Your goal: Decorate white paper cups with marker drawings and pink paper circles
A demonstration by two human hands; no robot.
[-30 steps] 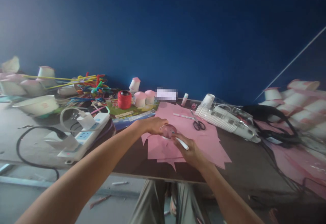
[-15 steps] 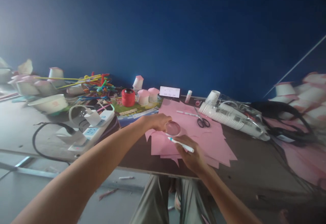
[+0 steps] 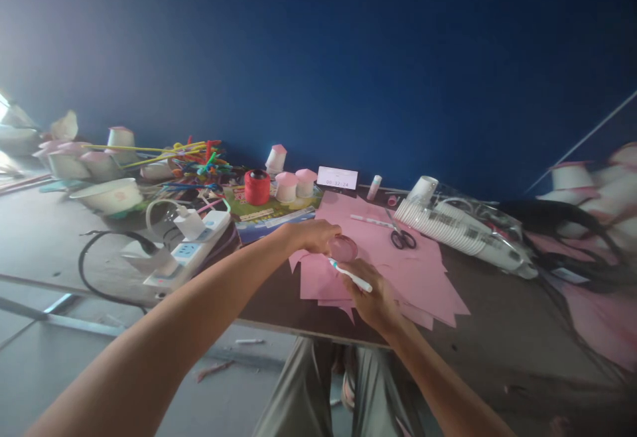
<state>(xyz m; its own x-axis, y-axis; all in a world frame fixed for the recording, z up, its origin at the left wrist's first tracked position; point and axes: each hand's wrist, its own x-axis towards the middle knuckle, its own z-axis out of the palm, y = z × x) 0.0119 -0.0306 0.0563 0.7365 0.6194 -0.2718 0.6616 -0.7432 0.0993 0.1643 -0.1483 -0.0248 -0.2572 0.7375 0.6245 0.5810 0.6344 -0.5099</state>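
Note:
My left hand (image 3: 321, 237) is closed on the near-left edge of a round, ring-edged disc (image 3: 344, 249) that lies on the pink paper. The disc looks pink inside its pale rim; whether it is a lid, a cup or a tape roll I cannot tell. Between the fingers of my right hand (image 3: 371, 294) is a white marker (image 3: 355, 280), its teal tip end at the disc's near edge. Several overlapping sheets of pink paper (image 3: 418, 264) spread beneath both hands. Black-handled scissors (image 3: 402, 238) rest on the paper, right of the disc, beside a white patterned pen (image 3: 371, 221).
A red thread spool (image 3: 257, 188) and pink-topped paper cups (image 3: 286, 187) stand behind my left hand. A display showing digits (image 3: 337, 178) and a glue stick (image 3: 374, 187) are at the back. Bagged paper cups (image 3: 448, 228) lie right, a power strip (image 3: 199, 245) left.
The view has shifted slightly, so the table's things sit farther right. The marker's tip has moved along the disc's edge toward my left hand. Both hands keep their hold.

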